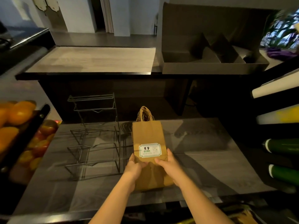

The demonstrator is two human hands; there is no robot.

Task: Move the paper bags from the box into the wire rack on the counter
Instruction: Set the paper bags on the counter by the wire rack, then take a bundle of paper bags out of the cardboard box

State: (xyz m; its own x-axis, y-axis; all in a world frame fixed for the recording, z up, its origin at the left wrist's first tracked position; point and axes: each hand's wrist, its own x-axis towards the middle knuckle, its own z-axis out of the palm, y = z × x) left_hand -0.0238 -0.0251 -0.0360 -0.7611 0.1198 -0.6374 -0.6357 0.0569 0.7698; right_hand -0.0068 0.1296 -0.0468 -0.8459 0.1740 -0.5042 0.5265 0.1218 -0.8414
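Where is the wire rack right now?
In the head view, the wire rack stands on the grey counter, left of centre, just left of the stack of brown paper bags that the left hand and right hand hold.

Dim, warm light; blurred, warped edges

Pale walls (76, 15); dark doorway (99, 13) (dim light); grey floor (105, 38).
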